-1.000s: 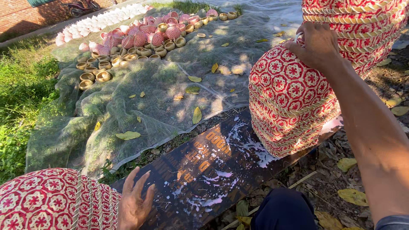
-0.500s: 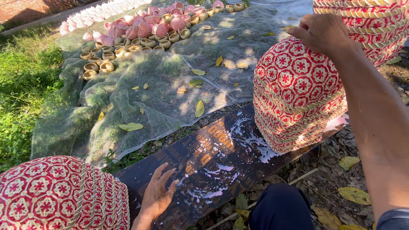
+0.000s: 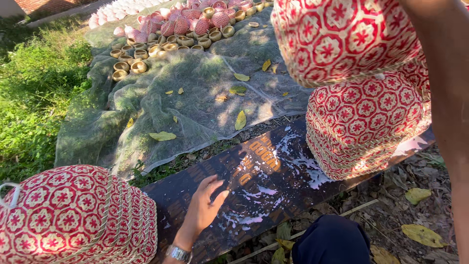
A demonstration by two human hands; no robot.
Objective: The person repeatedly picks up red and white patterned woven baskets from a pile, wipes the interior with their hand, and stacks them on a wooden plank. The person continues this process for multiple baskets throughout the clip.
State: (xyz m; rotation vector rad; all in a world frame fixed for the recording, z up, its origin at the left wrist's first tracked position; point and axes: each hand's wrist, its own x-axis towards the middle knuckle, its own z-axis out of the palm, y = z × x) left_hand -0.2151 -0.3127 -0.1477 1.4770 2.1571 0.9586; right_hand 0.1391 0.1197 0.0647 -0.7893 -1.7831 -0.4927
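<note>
Red-and-white woven basket (image 3: pixel 342 39) hangs lifted, right grip unseen; left hand (image 3: pixel 202 210) open, empty.

- My left hand (image 3: pixel 202 210) is bare: no glove, no ring that I can see.
- On my left wrist I wear a silver metal watch (image 3: pixel 178 253) with a linked band.
- My right forearm (image 3: pixel 447 98) is bare, with no sleeve showing along it.
- My leg is in dark navy trousers (image 3: pixel 332 242).
</note>
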